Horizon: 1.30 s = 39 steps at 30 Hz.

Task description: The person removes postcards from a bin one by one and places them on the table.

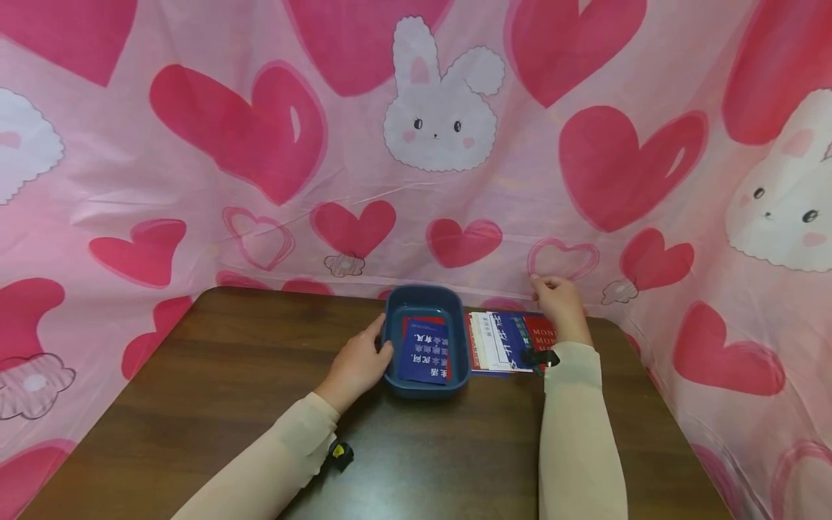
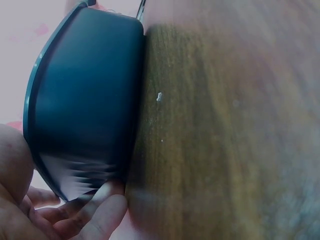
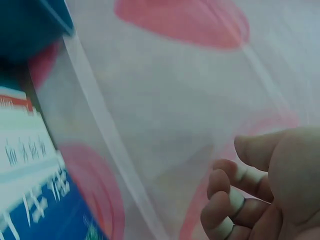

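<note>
A dark blue plastic bin (image 1: 426, 391) stands on the wooden table, and inside it a blue card (image 1: 425, 354) with white characters lies over a red card (image 1: 410, 325). My left hand (image 1: 356, 367) holds the bin at its left side; in the left wrist view the thumb is near the rim and the fingers are against the outer wall (image 2: 85, 80). Right of the bin, several overlapping cards (image 1: 500, 339) in cream, white, blue and red lie fanned out. Above their right end is my right hand (image 1: 562, 303), its fingers loosely curled around nothing.
A pink curtain (image 1: 364, 180) with hearts and rabbits hangs along the table's back edge and on both sides. The brown wooden table (image 1: 455, 455) extends in front of the bin. Each wrist wears a small dark device.
</note>
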{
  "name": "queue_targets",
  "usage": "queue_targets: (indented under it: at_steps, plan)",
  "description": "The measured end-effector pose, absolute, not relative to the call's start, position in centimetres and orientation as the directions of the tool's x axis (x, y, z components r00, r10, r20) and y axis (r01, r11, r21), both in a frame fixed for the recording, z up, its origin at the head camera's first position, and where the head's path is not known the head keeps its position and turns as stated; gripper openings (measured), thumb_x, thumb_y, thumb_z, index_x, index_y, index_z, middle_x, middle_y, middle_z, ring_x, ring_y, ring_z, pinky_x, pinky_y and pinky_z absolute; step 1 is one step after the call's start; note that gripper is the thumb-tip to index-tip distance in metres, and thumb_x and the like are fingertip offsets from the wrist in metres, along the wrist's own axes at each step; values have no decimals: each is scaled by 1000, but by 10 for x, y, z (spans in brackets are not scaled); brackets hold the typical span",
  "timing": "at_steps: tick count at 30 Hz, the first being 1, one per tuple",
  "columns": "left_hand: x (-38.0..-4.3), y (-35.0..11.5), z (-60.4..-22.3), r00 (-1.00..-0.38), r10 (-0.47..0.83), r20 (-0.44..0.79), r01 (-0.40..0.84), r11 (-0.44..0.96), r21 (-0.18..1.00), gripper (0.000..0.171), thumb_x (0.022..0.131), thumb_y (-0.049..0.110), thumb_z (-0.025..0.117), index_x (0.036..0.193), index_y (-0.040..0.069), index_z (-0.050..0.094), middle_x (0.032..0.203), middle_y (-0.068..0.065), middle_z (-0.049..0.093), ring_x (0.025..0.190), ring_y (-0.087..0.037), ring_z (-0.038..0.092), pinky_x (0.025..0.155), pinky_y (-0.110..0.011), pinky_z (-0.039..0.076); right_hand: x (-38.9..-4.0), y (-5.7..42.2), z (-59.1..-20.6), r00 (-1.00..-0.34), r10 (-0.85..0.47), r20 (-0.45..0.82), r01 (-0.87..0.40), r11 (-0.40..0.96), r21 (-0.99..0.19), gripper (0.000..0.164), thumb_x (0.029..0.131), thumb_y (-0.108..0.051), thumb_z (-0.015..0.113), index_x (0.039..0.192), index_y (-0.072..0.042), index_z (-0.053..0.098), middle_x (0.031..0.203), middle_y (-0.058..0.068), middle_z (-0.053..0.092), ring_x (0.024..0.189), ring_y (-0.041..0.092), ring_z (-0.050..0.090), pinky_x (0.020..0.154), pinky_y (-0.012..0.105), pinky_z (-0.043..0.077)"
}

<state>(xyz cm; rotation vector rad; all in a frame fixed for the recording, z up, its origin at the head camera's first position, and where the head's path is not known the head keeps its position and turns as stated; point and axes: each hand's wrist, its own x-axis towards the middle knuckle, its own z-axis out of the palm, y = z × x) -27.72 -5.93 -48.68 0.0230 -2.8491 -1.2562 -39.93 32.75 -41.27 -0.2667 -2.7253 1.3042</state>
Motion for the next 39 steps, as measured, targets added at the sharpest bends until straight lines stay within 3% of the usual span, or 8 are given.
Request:
queue_targets:
  at_steps: [4,8,14,23,31,39]
  plan:
    - [-276,-58,-486,-1000,-19,24,5,671,741,73,113,35,64,178,16,37,172,-16,57,154,-43,61,122,-69,50,-396,307,-403,-993,112,45,38,642,-766,56,116,-52,58,129,0,77,117,24,78,100,32,69,88,38,52]
    - [-275,-57,-486,-1000,-11,24,10,665,747,73,114,34,64,178,15,37,172,-17,57,154,-43,61,122,-68,50,-391,290,-396,-999,26,41,-13,657,-754,56,117,-51,57,127,1,76,112,21,77,95,26,65,86,36,51]
    - [-274,-57,-486,-1000,-2,22,15,656,755,72,114,33,64,178,14,37,172,-17,57,154,-43,61,122,-68,51,-388,268,-394,-996,-82,36,-83,701,-709,55,117,-49,57,125,2,76,107,18,77,96,28,65,84,36,52]
    - [-272,-55,-486,-1000,-11,18,7,644,765,72,114,32,64,178,15,38,171,-17,58,153,-43,62,121,-69,51,-387,232,-396,-979,-203,-26,-124,692,-711,50,115,-48,62,138,-6,75,111,16,79,97,29,76,88,39,64]
    - [-273,-57,-487,-1000,-12,23,10,650,760,71,114,32,63,178,14,38,170,-18,58,152,-43,63,121,-68,51,-386,191,-393,-938,-325,-121,-142,678,-722,43,113,-38,69,133,0,74,106,20,80,90,29,84,86,48,71]
    - [-273,-60,-484,-1000,-11,9,0,655,756,71,114,33,62,178,15,37,170,-19,59,153,-45,62,120,-69,52,-392,152,-403,-916,-333,-225,-158,812,-561,38,107,-38,79,121,-2,77,95,16,81,78,27,82,71,38,70]
